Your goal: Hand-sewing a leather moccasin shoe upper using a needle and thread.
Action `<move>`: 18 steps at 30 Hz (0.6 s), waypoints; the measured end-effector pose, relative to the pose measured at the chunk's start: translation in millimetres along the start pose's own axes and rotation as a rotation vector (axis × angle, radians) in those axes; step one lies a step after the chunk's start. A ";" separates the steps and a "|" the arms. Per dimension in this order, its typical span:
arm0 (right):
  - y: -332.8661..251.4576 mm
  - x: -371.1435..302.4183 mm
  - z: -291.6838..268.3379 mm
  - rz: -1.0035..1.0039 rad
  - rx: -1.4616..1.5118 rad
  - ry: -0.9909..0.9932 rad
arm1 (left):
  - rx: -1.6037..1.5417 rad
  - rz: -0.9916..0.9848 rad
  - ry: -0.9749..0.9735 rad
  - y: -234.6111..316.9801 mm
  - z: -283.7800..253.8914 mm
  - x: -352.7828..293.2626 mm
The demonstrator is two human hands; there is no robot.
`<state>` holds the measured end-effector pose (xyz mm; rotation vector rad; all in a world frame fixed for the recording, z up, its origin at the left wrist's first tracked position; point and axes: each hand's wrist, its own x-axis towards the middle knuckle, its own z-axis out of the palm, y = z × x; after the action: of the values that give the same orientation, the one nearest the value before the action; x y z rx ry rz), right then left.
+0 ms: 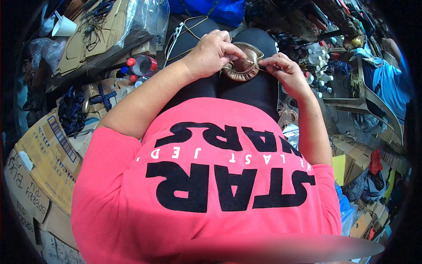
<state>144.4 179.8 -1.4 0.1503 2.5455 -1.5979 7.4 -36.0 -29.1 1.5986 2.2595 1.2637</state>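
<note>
Lap [193, 91]: brown piece [243, 70]
Left hand [213, 52]: nearer, over it, can't tell grip
Right hand [288, 72]: pinching strand [262, 69], right side

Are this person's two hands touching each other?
Apart: in the head view, part of the brown gathered piece shows in the gap between left hand and right hand.

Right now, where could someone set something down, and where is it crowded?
The dark trousers show a bare strip between the brown piece and the pink shirt. At left, the cardboard below the dark blue bundle looks mostly uncovered, perhaps sloping. It is crowded right of the trousers, where bottles cluster.
</note>
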 end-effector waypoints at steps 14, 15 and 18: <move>5.7 12.3 -10.4 0.084 0.099 -0.134 | -0.081 0.103 -0.223 -15.4 2.6 30.8; 5.4 12.7 -9.3 0.070 0.098 -0.122 | -0.051 0.134 -0.238 -14.6 1.6 32.9; 9.5 11.5 -8.9 0.032 0.074 -0.097 | 0.014 0.176 -0.277 -7.2 -5.4 37.7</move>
<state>134.0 192.1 -8.0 0.1167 2.4009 -1.6468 -17.4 -8.9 -16.7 1.8807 2.0025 0.9874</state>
